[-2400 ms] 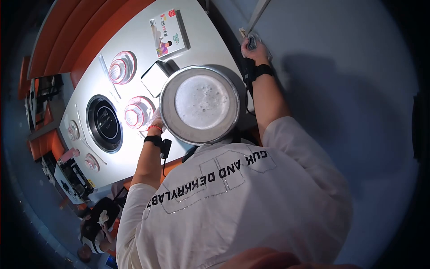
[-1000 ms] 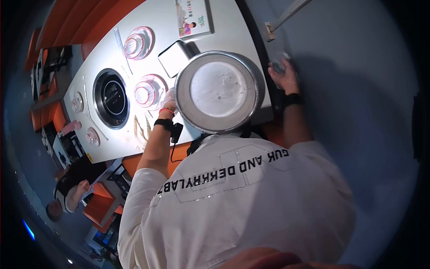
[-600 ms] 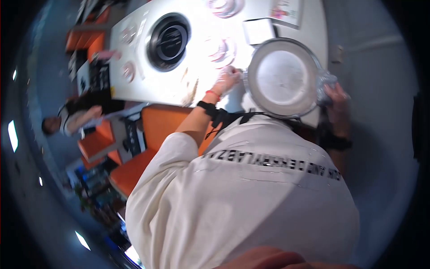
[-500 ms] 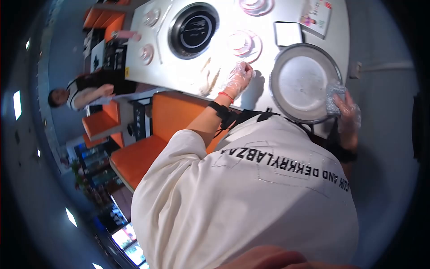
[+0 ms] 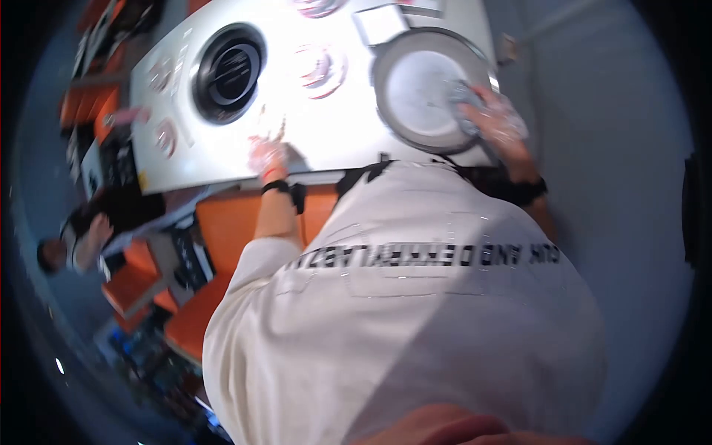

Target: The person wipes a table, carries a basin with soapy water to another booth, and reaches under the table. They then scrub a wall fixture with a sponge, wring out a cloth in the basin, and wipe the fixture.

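Observation:
My right hand point(image 5: 495, 122), in a clear plastic glove, presses a crumpled grey-blue cloth point(image 5: 464, 107) against the inside of a large round metal tray point(image 5: 393, 119) on the white table. My left hand point(image 5: 268, 154), gloved the same way, is at the table's front edge. It reaches some thin brownish sticks point(image 5: 280, 127) lying there. Motion blur smears its fingers, so I cannot tell whether they grip the sticks. A bowl on a saucer point(image 5: 315, 68), with pink edges, sits between the tray and a round black cooker point(image 5: 236, 73) set into the table.
More pink-edged dishes point(image 5: 165, 139) stand at the table's left end. A white square item point(image 5: 381, 24) lies behind the tray. Orange seats point(image 5: 311, 208) are against the front edge. A person point(image 5: 93, 233) is at the far left, past the table.
My left hand has moved left, from beside the bowl to the thin sticks. With the cloth, my right hand has gone from the tray's rim to its inside. The view has shifted.

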Available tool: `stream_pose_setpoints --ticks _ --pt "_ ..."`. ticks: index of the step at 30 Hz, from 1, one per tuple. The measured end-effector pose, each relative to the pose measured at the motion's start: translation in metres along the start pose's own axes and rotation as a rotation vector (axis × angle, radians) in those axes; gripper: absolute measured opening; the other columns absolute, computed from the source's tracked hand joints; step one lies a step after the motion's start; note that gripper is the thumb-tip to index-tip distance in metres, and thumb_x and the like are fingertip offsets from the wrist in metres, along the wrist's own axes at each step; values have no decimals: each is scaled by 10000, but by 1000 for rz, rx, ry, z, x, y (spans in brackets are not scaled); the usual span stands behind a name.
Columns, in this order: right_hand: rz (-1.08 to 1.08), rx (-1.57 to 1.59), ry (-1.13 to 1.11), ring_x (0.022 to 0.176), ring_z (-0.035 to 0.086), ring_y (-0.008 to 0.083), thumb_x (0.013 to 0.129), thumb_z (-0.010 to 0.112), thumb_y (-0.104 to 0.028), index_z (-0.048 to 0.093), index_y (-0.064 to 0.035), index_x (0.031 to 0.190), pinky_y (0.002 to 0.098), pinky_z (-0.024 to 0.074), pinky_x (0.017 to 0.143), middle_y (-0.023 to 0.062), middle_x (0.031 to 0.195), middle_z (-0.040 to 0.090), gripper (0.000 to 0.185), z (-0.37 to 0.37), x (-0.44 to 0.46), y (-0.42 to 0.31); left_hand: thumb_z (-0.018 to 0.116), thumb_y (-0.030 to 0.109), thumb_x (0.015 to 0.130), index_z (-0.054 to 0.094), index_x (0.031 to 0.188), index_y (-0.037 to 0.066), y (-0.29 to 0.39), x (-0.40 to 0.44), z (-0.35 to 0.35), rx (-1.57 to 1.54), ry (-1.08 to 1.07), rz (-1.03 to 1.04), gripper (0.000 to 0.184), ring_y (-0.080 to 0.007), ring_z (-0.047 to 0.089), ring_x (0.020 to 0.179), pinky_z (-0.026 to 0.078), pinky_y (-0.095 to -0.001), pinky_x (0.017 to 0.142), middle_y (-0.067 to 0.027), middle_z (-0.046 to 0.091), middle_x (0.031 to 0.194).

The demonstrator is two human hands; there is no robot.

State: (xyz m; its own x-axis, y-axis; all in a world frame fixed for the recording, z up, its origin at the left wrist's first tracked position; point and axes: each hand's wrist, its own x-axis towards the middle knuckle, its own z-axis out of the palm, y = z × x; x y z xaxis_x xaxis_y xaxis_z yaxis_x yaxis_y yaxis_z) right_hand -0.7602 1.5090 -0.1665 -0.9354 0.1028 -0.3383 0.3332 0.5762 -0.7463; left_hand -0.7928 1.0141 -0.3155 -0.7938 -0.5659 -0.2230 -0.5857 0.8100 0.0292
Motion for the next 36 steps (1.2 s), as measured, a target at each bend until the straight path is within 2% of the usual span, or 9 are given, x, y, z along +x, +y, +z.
stream_pose_setpoints --ticks 2,5,7,9,12,14,16,24,36 --pt "17 -86 -2 1079 622 351 864 662 -416 558 -77 1304 407 475 915 215 1171 641 565 -7 -4 8 630 244 818 673 1006 62 4 -9 -16 75 36 60 265 -347 692 955 546 -430 839 -166 713 994" --pt "97 181 19 1106 613 305 847 690 -371 520 -46 1369 377 471 944 196 1215 636 638 -2 -3 44 573 254 879 664 1013 50 -10 13 -17 -489 -46 -137 260 -378 682 940 537 -455 835 -177 709 1034" --pt "201 480 -2 1143 587 228 825 736 -352 468 2 1417 327 456 976 160 1254 620 741 -6 -10 40 564 224 888 659 999 19 -20 21 -32 -362 29 52 253 -371 682 903 535 -459 805 -183 706 1007" --pt "208 753 7 1157 573 211 820 755 -347 466 20 1414 309 440 998 153 1260 612 756 -2 -15 45 551 193 890 656 993 -11 -33 38 -53 605 177 463 251 -355 680 854 535 -457 770 -190 700 975" --pt "184 904 21 1171 563 210 817 774 -334 419 36 1438 307 415 1031 147 1285 594 805 -4 -19 49 502 193 903 656 1005 -36 -56 50 -80 176 529 441 294 -320 667 835 538 -425 743 -193 682 942" --pt "212 910 135 1172 561 213 823 775 -319 371 38 1463 314 411 1039 142 1301 582 837 -9 -24 48 484 167 910 716 992 -13 -22 28 -132 -841 364 -23 305 -218 650 755 558 -358 678 -123 704 899" --pt "294 901 346 1169 562 211 834 765 -302 321 34 1488 322 420 1033 133 1314 570 860 -11 -31 44 462 220 918 707 1058 -23 -27 24 -161 -1019 376 197 373 -229 660 753 555 -376 678 -151 708 923" --pt "290 968 352 1023 601 167 838 754 -292 437 -36 1439 305 477 824 84 1242 611 726 -25 -19 92 548 291 927 612 1075 -49 1 -5 -258 -1462 337 317 376 -248 667 870 571 -373 787 -152 652 1023" --pt "284 713 181 885 625 151 818 752 -235 576 2 1312 283 506 724 100 1049 678 575 25 7 118 507 429 988 543 1205 -66 58 -65 -309 -1376 331 667 542 -277 672 890 562 -386 784 -181 655 1023"
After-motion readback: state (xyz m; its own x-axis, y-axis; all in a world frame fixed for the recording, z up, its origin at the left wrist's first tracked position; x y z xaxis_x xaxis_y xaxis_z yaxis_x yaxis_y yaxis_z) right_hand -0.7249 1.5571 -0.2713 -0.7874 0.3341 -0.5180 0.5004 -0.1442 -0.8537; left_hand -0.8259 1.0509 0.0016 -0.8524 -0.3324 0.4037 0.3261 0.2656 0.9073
